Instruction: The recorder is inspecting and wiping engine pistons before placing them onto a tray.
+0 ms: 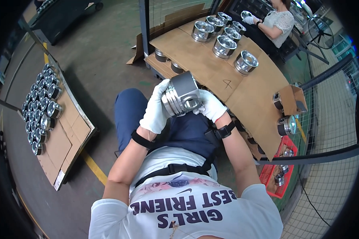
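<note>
Above my lap I hold a large metal piston, tilted on its side. It has a dark coated skirt, bright ring grooves and a round pin hole facing me. My left hand, in a white glove, grips the grooved end. On the other side, my right hand, also gloved in white, has its fingers against the piston near the pin hole. Some fingertips are hidden behind the metal. Close ahead lies a cardboard sheet, with several upright pistons standing on its far part.
Many pistons stand in rows on a cardboard-topped cart at the left. At the right are a small cardboard box, another piston and a red crate holding parts. A co-worker sits at the far right, holding a piston.
</note>
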Demonstrator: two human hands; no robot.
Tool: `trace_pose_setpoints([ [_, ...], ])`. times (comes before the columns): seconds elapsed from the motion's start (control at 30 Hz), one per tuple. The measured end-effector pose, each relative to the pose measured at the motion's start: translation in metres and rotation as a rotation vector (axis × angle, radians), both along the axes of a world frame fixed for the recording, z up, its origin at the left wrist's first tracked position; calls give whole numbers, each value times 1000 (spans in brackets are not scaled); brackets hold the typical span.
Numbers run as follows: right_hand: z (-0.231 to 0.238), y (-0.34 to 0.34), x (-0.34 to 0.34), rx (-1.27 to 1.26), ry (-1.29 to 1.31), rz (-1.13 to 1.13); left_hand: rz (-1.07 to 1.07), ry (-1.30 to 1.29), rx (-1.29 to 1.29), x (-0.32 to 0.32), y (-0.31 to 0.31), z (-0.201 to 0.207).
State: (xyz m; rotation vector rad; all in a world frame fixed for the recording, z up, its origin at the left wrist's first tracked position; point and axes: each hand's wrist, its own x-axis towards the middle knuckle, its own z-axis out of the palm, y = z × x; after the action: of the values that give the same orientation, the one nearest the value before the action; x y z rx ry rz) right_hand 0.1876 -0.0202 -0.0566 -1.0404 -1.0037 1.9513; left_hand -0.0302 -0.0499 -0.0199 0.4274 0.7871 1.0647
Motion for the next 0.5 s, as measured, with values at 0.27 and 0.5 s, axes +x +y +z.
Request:
trace_pose_setpoints([
  [0.27, -10, 17, -2, -35, 173, 67, 102, -19, 102, 2, -5, -2],
  [0.5, 11, 45, -13, -59, 122, 30, 263, -1, 190, 12, -12, 0],
])
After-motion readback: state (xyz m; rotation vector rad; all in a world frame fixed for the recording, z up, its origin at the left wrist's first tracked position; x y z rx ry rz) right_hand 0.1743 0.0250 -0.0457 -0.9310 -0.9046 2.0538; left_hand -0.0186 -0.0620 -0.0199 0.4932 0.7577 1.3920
